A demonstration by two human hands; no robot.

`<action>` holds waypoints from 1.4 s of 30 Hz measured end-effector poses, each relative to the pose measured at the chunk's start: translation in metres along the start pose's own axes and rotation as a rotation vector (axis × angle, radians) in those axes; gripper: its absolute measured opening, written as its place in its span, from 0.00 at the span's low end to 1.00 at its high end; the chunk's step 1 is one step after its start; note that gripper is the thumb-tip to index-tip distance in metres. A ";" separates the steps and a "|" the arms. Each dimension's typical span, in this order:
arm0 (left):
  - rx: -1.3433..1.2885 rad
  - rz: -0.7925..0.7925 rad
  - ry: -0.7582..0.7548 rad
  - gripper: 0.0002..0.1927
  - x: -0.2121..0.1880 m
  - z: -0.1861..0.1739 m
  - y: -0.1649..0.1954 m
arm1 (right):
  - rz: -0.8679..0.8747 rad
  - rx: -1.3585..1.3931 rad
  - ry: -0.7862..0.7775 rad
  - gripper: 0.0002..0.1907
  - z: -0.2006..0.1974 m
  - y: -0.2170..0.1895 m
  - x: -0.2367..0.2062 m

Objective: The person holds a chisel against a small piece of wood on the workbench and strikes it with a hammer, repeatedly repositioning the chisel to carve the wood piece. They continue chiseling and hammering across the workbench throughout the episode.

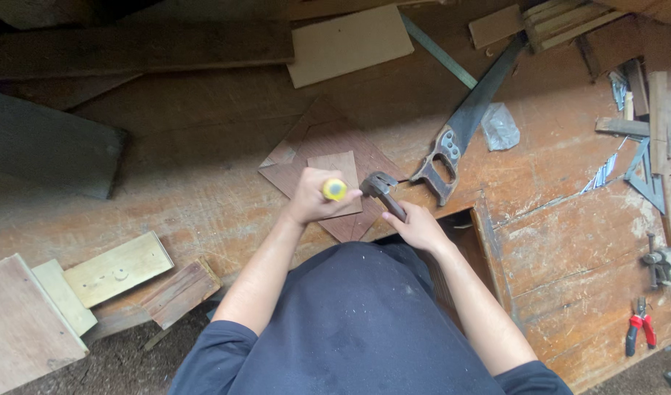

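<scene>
My left hand (313, 197) is closed around a yellow-capped tool handle (335, 189), held upright over a small brown wooden board (339, 170). That board lies on a larger diamond-shaped plywood piece (317, 139) on the worn wooden workbench (204, 183). My right hand (417, 227) grips the wooden handle of a claw hammer; its metal head (378, 183) sits right beside the yellow cap. The tool's tip is hidden under my left hand.
A handsaw (463, 124) lies to the right with a plastic bag (500, 126) beside it. Wood offcuts (116, 271) lie at left, a pale board (348, 44) at the back. Red-handled pliers (639, 329), scattered nails (602, 174) and a metal square (646, 175) sit at right.
</scene>
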State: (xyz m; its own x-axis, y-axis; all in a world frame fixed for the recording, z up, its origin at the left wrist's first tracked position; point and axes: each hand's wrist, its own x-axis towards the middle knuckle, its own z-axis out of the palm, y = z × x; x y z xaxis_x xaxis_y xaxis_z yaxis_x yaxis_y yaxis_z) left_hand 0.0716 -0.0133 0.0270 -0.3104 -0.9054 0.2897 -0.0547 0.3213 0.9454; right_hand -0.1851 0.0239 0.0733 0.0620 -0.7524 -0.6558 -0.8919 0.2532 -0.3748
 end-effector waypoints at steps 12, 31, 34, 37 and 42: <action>-0.100 0.058 -0.069 0.09 -0.019 -0.031 0.011 | -0.322 0.686 0.229 0.18 -0.067 -0.075 -0.138; -0.226 0.023 -0.256 0.21 -0.020 -0.045 0.027 | -0.520 -0.068 0.228 0.13 -0.051 -0.145 -0.159; -0.222 -0.011 -0.285 0.23 -0.018 -0.047 0.026 | -0.300 0.059 0.154 0.13 -0.048 -0.143 -0.155; -0.238 -0.058 -0.300 0.19 -0.019 -0.046 0.021 | -0.173 0.146 0.114 0.13 -0.044 -0.140 -0.156; -0.298 0.013 -0.246 0.07 -0.017 -0.047 0.004 | -0.405 0.416 0.283 0.22 -0.065 -0.121 -0.195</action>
State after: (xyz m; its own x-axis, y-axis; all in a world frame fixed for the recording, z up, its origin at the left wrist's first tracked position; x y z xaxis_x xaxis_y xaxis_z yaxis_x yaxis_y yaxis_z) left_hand 0.1216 -0.0103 0.0326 -0.5294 -0.7968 0.2914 0.2179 0.2042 0.9544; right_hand -0.1182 0.1007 0.2891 0.1866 -0.9546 -0.2322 -0.5709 0.0870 -0.8164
